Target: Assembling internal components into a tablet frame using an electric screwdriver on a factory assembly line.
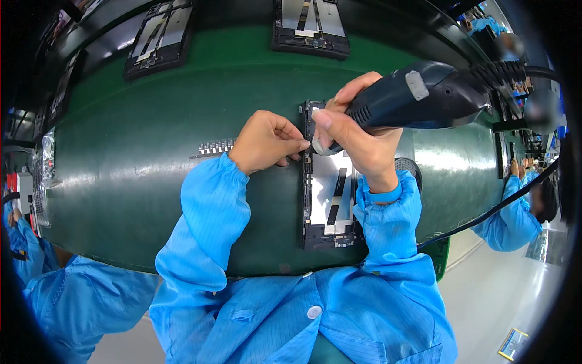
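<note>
An opened tablet-like device point(325, 205), with a black frame, silver inner plates and dark strips, lies lengthwise before me on the green table. My left hand point(267, 141) is closed in a pinch at its left edge, in the upper half; whatever is between thumb and forefinger is too small or hidden. My right hand point(365, 136) is wrapped round a black corded hand tool point(412, 97), tilted over the device's upper part. The tool's working end is partly hidden by my fingers, near a pale rounded piece point(326, 148). Left of my left wrist lies a strip of small parts point(215, 147).
Similar opened devices point(159, 37) point(310, 27) stand along the far side. A dark round mesh piece point(408, 168) sits behind my right wrist. The tool's black cable point(494, 210) runs down the right side. Co-workers in blue sleeves point(508, 209) sit at both sides.
</note>
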Demonstrator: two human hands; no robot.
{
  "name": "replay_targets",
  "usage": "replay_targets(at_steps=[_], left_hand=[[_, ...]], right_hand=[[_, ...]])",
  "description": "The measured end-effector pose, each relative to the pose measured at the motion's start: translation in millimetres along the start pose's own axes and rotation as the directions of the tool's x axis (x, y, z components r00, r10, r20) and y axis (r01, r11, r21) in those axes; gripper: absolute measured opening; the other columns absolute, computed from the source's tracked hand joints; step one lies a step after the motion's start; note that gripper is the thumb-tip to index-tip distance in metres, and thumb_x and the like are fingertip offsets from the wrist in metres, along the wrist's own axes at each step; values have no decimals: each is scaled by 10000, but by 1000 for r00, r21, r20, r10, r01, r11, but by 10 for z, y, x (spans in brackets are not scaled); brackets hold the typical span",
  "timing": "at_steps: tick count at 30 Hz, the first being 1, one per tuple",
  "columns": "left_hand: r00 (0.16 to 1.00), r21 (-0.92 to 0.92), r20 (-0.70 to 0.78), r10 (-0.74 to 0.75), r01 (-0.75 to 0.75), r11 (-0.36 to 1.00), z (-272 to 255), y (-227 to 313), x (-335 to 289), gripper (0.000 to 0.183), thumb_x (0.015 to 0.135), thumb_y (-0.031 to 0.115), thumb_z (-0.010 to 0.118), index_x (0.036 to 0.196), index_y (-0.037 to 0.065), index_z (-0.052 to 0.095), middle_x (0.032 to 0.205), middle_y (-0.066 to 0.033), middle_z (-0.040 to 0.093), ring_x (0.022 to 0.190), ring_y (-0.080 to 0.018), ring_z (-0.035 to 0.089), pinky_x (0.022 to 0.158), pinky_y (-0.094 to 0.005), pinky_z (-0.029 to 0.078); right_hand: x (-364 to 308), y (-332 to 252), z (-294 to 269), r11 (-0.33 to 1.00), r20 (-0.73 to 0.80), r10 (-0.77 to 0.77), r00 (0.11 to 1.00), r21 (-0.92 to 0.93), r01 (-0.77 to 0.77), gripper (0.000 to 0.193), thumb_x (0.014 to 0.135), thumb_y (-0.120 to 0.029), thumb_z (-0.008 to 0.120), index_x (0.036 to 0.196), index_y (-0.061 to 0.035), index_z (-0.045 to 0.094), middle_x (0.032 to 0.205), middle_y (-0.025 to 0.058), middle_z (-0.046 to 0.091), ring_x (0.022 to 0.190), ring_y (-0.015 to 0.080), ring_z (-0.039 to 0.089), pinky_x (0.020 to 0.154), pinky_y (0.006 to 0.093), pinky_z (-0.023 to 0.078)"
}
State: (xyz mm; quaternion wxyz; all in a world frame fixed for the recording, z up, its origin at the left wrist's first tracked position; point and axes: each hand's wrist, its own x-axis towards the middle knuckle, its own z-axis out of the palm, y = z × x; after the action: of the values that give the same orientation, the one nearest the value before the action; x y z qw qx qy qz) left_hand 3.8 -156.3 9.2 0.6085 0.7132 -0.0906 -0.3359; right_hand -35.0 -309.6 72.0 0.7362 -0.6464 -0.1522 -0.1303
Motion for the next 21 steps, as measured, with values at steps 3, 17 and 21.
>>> replay_targets(at_steps=[3, 17, 21], left_hand=[[1000, -32, 7, 17, -17, 999, -23, -48, 10, 102, 759, 70, 702, 769, -19, 654, 704, -71, 656, 619, -113, 637, 465, -217, 488], [1000, -60, 7, 18, -18, 998, -8, -82, 20, 122, 750, 87, 709, 771, -23, 661, 691, -68, 653, 598, -107, 628, 461, -219, 488], [1000, -50, 4, 17, -16, 999, -18, -51, 31, 128, 748, 91, 713, 772, -23, 658, 687, -67, 651, 598, -107, 628, 460, -219, 487]], right_hand=[[10, 39, 18, 999, 7, 16, 1000, 29, -17, 275, 752, 83, 656, 897, -15, 444, 608, 69, 555, 508, 147, 560, 519, 293, 492], [-5, 55, 7, 1000, 21, 7, 1000, 27, -8, 284, 751, 62, 670, 889, -22, 435, 617, 73, 536, 495, 150, 543, 510, 302, 493], [9, 50, 12, 999, 16, 8, 1000, 35, -9, 282, 752, 66, 666, 887, -22, 435, 619, 75, 534, 494, 152, 542, 511, 300, 493]])
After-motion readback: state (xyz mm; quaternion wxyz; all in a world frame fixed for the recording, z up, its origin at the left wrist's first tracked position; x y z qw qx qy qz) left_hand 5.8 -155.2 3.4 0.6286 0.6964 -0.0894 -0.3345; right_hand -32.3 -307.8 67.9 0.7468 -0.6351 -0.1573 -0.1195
